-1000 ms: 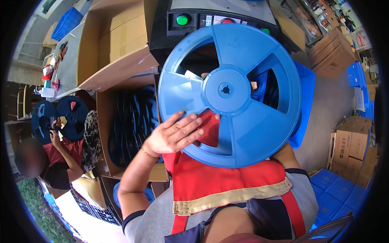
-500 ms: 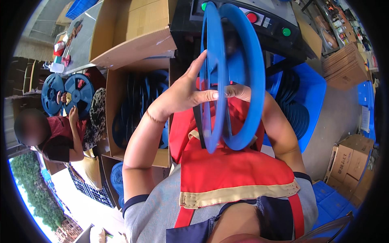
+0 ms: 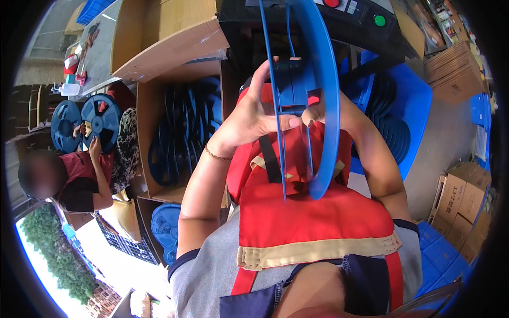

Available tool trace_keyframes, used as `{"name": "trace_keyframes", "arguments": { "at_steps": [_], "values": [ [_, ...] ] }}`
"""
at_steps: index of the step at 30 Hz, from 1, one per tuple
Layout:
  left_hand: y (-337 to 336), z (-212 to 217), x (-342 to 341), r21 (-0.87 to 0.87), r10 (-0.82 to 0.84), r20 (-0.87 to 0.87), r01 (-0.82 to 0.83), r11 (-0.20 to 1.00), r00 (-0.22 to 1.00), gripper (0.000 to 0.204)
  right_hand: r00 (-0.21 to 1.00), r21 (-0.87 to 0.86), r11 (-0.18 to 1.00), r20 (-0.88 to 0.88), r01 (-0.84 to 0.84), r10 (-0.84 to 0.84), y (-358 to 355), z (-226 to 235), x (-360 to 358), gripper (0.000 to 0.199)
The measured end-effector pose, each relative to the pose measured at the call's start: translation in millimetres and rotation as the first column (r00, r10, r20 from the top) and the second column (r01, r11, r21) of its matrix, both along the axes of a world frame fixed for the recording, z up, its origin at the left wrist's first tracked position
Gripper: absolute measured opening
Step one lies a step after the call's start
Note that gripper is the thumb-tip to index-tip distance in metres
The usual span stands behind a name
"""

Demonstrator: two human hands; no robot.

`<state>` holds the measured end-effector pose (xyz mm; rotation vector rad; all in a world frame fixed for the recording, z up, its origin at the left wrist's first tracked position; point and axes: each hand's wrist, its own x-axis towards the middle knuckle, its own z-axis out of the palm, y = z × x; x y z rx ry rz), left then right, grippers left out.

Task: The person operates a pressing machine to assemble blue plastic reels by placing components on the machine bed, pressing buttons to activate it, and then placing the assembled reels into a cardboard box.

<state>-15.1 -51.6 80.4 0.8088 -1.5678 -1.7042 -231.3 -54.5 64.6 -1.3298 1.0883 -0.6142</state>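
Note:
I hold a large blue plastic reel (image 3: 321,79) edge-on in front of my chest, its two round flanges upright and side by side. My left hand (image 3: 249,119) grips it from the left, thumb reaching across to the hub between the flanges. My right hand (image 3: 323,108) holds it from the right; only a few fingers show beside the far flange, the rest is hidden behind the reel. A red apron with a tan band (image 3: 313,222) covers my chest below the reel.
An open cardboard box (image 3: 146,138) on my left holds several stacked blue reels (image 3: 180,132). More blue reels (image 3: 392,132) lie on the right. A dark machine with a green button (image 3: 379,20) stands ahead. A seated person at left holds two blue reels (image 3: 85,122). Cardboard boxes (image 3: 461,196) stand at right.
The reel has turned from flat-on to edge-on and come closer to my chest. Both hands now grip it at the hub; earlier only my left palm lay on its face.

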Motion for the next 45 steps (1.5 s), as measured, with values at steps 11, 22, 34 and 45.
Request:
{"name": "trace_keyframes", "arguments": {
  "at_steps": [11,22,34,45],
  "values": [
    [2.3,-3.4,-3.4,0.089,-0.013,0.013,0.012,0.996,1.000,0.070,0.995,-0.034,0.995,0.023,0.097,-0.097,8.6,6.0,5.9,0.130],
    [10.6,-30.0,-15.6,0.408,0.106,-0.196,-0.017,0.913,0.975,0.058,0.985,-0.259,0.960,-0.099,0.110,-0.140,12.7,-1.2,4.3,0.117],
    [7.3,-15.8,-16.8,-0.014,0.018,0.071,-0.017,1.000,0.997,0.107,0.987,-0.378,0.923,-0.102,0.079,-0.127,22.2,-4.0,-6.0,0.113],
    [7.0,-10.3,-16.2,0.060,-0.020,0.164,0.010,0.998,0.986,0.117,0.996,-0.398,0.913,0.044,0.091,-0.080,21.6,-4.2,-3.9,0.109]
  ]
}}
